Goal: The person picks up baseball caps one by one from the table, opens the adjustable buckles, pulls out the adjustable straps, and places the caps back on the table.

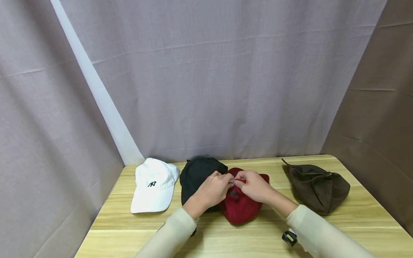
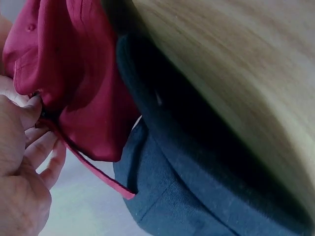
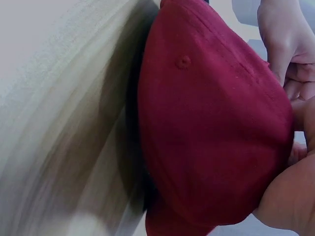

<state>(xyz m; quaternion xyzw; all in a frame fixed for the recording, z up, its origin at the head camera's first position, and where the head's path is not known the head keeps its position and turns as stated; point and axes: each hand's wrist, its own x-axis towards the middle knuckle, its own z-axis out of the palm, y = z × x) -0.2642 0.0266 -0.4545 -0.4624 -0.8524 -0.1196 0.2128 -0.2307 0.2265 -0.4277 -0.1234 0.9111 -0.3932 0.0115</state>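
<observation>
A red baseball cap (image 1: 240, 211) lies in front of me on the table, its back opening and strap towards the hands. My left hand (image 1: 213, 188) pinches the cap's narrow red strap (image 2: 93, 167) between thumb and fingers; the strap's loose end trails past them in the left wrist view. From the other side my right hand (image 1: 256, 186) pinches the strap close to a small shiny buckle (image 1: 232, 181). Both sets of fingertips almost meet there. In the right wrist view the crown of the cap hides most of the right fingertips.
Beside the red cap on the left is a black cap (image 1: 200, 172), partly behind my left hand. Farther left sits a white cap (image 1: 155, 186) with a dark logo. A dark brown cap (image 1: 316, 190) lies at the right of the wooden table (image 1: 122, 233). Grey curtains hang behind.
</observation>
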